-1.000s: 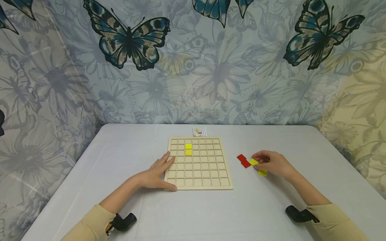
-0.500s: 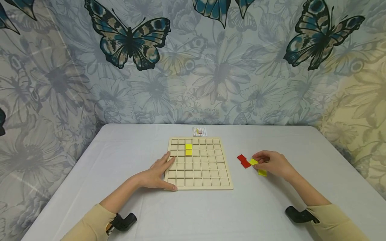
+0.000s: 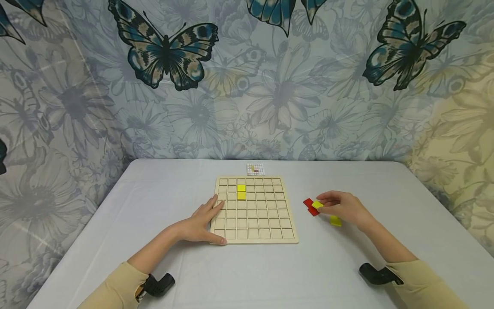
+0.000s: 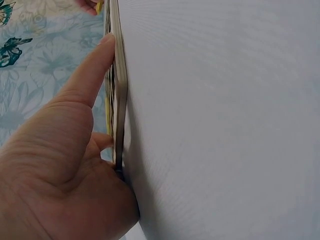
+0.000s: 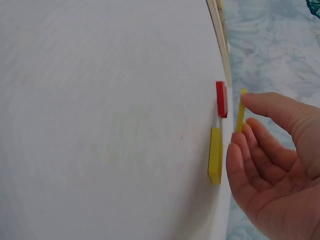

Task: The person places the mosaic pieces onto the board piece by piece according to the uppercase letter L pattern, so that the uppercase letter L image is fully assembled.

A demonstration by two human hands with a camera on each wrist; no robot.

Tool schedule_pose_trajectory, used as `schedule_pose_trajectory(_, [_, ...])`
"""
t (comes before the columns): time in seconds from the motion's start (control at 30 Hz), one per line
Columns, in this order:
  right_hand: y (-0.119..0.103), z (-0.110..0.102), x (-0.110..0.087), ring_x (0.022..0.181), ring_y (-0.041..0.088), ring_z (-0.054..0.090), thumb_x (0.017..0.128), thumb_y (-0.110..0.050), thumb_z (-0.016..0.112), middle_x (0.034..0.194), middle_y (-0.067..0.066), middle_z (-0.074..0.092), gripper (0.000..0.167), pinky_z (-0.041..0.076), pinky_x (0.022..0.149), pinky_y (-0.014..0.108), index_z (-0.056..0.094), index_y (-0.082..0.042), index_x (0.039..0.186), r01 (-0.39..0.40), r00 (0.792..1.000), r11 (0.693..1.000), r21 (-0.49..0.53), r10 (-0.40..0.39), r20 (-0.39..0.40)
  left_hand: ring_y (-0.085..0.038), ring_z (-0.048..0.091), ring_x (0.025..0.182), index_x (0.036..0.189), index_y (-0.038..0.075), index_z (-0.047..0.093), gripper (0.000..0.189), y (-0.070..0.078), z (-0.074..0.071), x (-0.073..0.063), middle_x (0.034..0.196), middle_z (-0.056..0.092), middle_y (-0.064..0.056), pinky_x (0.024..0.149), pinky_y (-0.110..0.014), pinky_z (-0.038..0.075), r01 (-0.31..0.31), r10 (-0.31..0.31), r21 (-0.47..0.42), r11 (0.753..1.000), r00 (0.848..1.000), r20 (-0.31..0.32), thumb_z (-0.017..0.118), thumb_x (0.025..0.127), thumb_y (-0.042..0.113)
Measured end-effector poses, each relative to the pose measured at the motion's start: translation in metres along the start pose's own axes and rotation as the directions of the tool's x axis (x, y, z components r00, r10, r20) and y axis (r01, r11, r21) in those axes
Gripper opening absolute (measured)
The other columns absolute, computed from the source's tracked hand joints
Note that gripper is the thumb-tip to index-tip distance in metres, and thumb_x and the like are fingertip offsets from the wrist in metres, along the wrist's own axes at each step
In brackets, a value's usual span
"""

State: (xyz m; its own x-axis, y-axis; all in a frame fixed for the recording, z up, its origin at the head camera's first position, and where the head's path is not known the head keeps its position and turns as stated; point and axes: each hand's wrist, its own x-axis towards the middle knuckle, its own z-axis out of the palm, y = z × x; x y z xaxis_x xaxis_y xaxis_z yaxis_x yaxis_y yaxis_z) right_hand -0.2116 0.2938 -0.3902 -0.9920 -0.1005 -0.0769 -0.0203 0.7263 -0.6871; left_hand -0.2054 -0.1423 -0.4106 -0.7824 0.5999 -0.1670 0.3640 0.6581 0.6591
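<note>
A yellow square tile (image 3: 317, 204) is pinched between the thumb and fingers of my right hand (image 3: 344, 208), raised off the table in the right wrist view. Two red tiles (image 3: 308, 202) lie just left of that hand, partly covered by it in the head view. Another yellow tile (image 3: 335, 221) rests on the table below the hand. My left hand (image 3: 198, 223) lies spread on the left edge of a wooden grid board (image 3: 257, 241), its thumb (image 4: 85, 75) along the near edge. Two yellow tiles (image 3: 241, 192) sit one above the other in cells near the board's top.
A small card (image 3: 255, 169) printed with a coloured grid pattern lies behind the board. White cloth covers the table (image 3: 170, 180). A patterned fabric wall (image 3: 270, 116) with butterflies stands at the table's back edge.
My right hand has shifted a little left, carrying the yellow tile over the red tiles. More of the yellow tile on the table shows. The left hand stays put.
</note>
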Motion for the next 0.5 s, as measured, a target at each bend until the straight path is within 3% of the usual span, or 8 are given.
schedule_pose_trajectory(0.27, [-0.016,0.009,0.007,0.1,0.022,0.06,0.084,-0.03,0.077,0.11,0.008,0.067,0.047,0.05,0.083,0.03,0.065,-0.003,0.121,0.0,0.999,0.998,0.064,-0.003,0.034,-0.038,-0.006,0.147,0.156,0.002,0.013,0.112,0.002,-0.001,-0.001,0.161,-0.009,-0.02,0.116,-0.055,0.002,-0.001,0.001,-0.004,1.0,1.0,0.003,0.08,0.078,0.047])
schedule_pose_trajectory(0.5, [-0.029,0.023,0.014,0.092,0.021,0.061,0.081,-0.026,0.08,0.103,0.006,0.068,0.044,0.054,0.068,0.03,0.066,-0.004,0.117,0.04,0.997,0.992,0.121,-0.047,0.057,-0.038,-0.006,0.147,0.156,0.002,0.014,0.111,0.001,0.0,-0.001,0.161,-0.008,-0.02,0.116,-0.055,0.003,0.001,-0.001,-0.002,1.0,1.0,-0.001,0.08,0.078,0.046])
